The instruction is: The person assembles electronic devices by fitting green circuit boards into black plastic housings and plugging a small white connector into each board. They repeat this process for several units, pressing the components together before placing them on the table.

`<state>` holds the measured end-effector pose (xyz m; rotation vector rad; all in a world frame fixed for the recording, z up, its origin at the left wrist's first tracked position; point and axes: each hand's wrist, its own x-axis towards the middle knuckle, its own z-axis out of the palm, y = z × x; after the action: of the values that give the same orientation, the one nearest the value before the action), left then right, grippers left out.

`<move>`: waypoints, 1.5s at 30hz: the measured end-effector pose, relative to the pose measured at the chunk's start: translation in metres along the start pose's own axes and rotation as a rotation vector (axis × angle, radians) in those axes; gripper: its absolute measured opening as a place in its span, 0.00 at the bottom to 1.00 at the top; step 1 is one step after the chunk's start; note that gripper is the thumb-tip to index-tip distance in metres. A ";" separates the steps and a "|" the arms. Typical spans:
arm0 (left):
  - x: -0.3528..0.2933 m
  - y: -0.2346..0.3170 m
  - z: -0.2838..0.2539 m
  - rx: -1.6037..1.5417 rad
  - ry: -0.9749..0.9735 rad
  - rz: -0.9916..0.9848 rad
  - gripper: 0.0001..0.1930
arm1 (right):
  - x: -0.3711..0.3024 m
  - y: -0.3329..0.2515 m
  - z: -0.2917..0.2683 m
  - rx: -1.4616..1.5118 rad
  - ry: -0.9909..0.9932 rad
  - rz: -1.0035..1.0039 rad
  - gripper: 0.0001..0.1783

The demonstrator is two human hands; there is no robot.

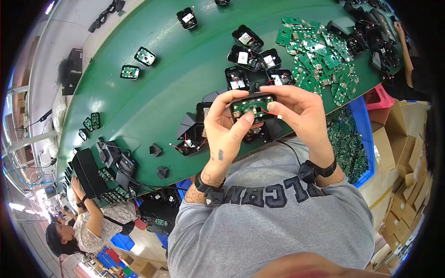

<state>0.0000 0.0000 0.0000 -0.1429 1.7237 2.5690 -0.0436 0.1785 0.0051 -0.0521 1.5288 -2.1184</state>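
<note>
Between my two hands is a small black plastic housing with a green circuit board set in its open face. My left hand grips its left side, thumb pressed on the board. The right side is held by my right hand, its thumb near a red wire at the board's corner. Just beyond my fingers stand several black housings with white parts and wires inside. By my left hand, more open black housings with red wires lie on the green table.
A heap of loose green circuit boards lies at the far right. Below the table edge, a blue bin holds more boards. Two filled housings sit at the far left. Co-workers' arms reach in at the left and far right.
</note>
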 end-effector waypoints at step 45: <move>0.011 -0.007 0.024 0.372 0.051 0.191 0.22 | 0.012 -0.002 -0.010 -1.039 0.231 -0.875 0.05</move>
<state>-0.0120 0.0245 0.0014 -0.0308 2.2977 2.3210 -0.0576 0.1824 0.0004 -1.0172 2.9683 -1.5750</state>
